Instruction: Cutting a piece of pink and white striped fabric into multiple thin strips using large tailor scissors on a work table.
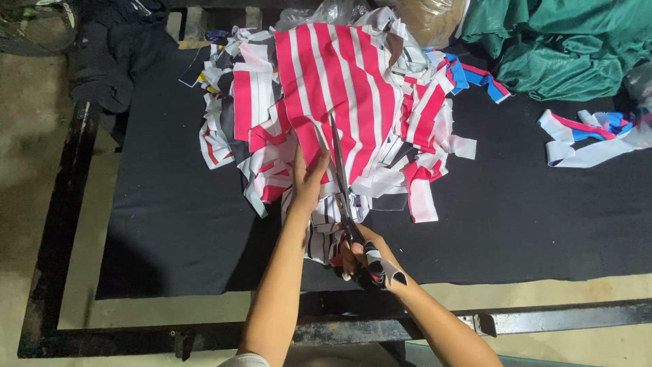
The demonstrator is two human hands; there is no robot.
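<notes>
Right hand [363, 257] clamped on scissors [341, 183]; left hand [309, 178] pinching pink-striped fabric [339, 81], 9 o'clock of blades. Risk: fingers nicked, too near cut line.

Striped cloth panel [339, 81]: broad pink-red and white stripes. Scrap heap [272, 156]: pink, white, some black and grey striping. Loose strips [591, 136]: white, pink, blue. Table cover [183, 217]: black. Bundled fabric [570, 47]: dark green. Scissors [343, 197]: dark metal blades, handles wrapped in black-and-white cloth. Table frame [68, 204]: black.
</notes>
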